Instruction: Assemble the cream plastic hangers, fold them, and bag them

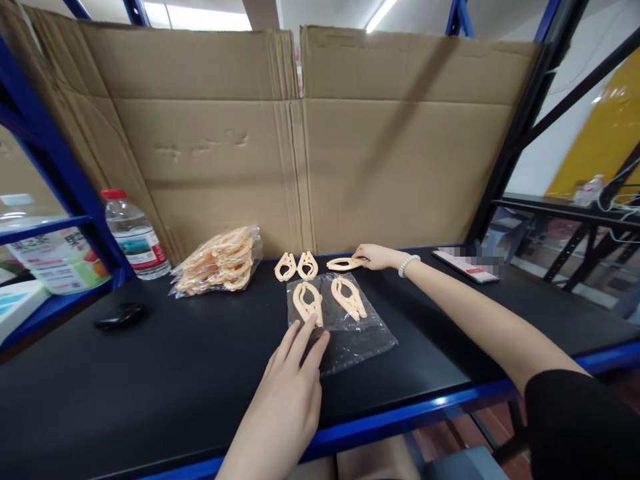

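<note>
A clear plastic bag (357, 347) lies flat on the black table, with two beige folding hangers on it, a left one (301, 303) and a right one (345, 288). My left hand (293, 383) is open, fingers spread, its fingertips at the lower end of the left hanger and over the bag's near-left edge. At the back, my right hand (377, 257) pinches the right end of another folded hanger (341, 265), low over the table. Two more hangers, one (285, 267) beside the other (307, 266), lie near the cardboard; my right fingertips are partly hidden.
A clear bag packed with several beige hangers (220, 260) sits at the back left. Left of it are a red-capped water bottle (135, 237) and a black mouse (121, 315). A phone (466, 265) lies at the right. Cardboard (400, 153) walls the back.
</note>
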`<state>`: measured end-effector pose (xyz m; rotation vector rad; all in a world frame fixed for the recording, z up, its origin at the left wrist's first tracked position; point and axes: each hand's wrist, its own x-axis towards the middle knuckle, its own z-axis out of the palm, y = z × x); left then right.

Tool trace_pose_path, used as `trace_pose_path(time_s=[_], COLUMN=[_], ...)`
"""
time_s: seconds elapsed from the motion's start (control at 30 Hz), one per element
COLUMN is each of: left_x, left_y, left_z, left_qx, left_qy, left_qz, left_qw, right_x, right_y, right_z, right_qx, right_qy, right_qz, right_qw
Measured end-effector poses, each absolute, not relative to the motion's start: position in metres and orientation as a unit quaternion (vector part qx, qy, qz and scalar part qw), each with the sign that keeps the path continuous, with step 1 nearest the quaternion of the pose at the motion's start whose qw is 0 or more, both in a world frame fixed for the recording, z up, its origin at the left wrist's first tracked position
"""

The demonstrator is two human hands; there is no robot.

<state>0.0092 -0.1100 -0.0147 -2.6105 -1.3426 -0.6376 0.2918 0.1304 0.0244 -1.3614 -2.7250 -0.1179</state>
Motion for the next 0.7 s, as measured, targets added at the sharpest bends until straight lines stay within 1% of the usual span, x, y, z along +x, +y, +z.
trace_pose_path(time_s=[0.33, 0.57, 0.7], left_x=[0.010, 0.008, 0.006], left_y=[-0.109, -0.116, -0.124], left_z=[-0.013, -0.009, -0.006], left_qx=[-0.878, -0.881, -0.881], left_qy=[-0.438, -0.441, -0.437], left_qz=[-0.191, -0.170, -0.183], left_qw=[0.027, 0.006, 0.013], right_x=[0.338, 0.340, 0.337], right_y=[0.055, -0.003, -0.040], right_z=[0.015, 0.018, 0.017], right_qx=[-0.503, -0.519, -0.511], right_qy=[-0.853, -0.844, -0.848], right_qz=[-0.045, -0.051, -0.048], right_qw=[0.132, 0.128, 0.132])
